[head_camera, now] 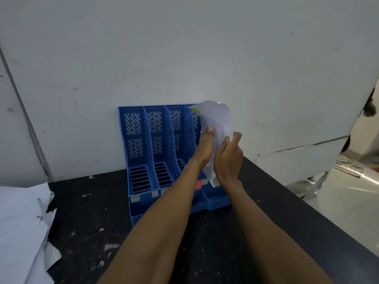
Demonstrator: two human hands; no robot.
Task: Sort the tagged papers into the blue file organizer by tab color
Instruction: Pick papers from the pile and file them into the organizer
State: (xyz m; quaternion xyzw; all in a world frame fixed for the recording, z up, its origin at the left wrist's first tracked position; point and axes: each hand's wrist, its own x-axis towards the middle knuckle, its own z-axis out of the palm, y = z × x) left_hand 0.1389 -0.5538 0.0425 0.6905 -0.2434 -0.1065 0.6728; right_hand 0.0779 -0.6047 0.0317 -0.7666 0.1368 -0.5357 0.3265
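Black tabletop point(86, 222), scuffed and flecked with white scraps, set against a plain white wall point(184, 58). Grey vertical strip point(26, 119) on the wall at far left. Off to the right, glossy pale floor point(348, 201), slanted metal leg point(315, 185), black-and-white striped patch point(346, 167).

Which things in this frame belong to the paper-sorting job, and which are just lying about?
In the job: blue file organizer; paper with a yellow-green tab at its rightmost compartment; left hand flat against it; right hand gripping it; pile of white papers, probably waiting.
Lying about: paper scraps on the black table.
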